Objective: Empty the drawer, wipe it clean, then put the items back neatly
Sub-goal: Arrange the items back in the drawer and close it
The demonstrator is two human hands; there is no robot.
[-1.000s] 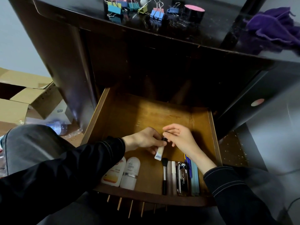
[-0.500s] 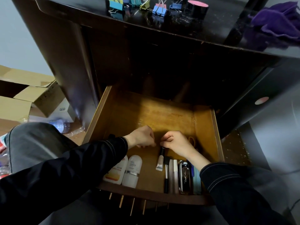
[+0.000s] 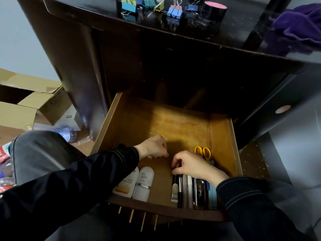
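Drawer [image 3: 112, 129]: pulled out of a dark desk [image 3: 83, 70], wooden floor bare across its 12 o'clock half.
Bottles [image 3: 144, 184]: two white ones, side by side at 7 o'clock in the drawer, caps toward the front edge; the left one is partly under the left sleeve.
Tube [image 3: 174, 192]: small and pale with a black cap, at 5 o'clock, leftmost in a tight row lying front to back.
Row: a black brush [image 3: 180, 193] touches the tube, then pale sticks [image 3: 187, 190], a black case [image 3: 199, 193] and a blue piece [image 3: 212, 195].
Scissors [image 3: 203, 152]: orange handles at 3 o'clock, blades hidden behind the right hand.
Right hand [image 3: 191, 166]: bent over the far ends of the row, thumb and fingertips pinching the tube's cap.
Left hand [image 3: 153, 147]: at the drawer's centre, fingers curled under, nothing visible in them; apart from the right hand.
Desk top: coloured clips [image 3: 174, 12] and a black roll [image 3: 215, 8] at 12 o'clock, a purple cloth [image 3: 298, 23] at 1 o'clock.
Floor: cardboard boxes [image 3: 26, 108] and a plastic bottle [image 3: 66, 134] at 9 o'clock.
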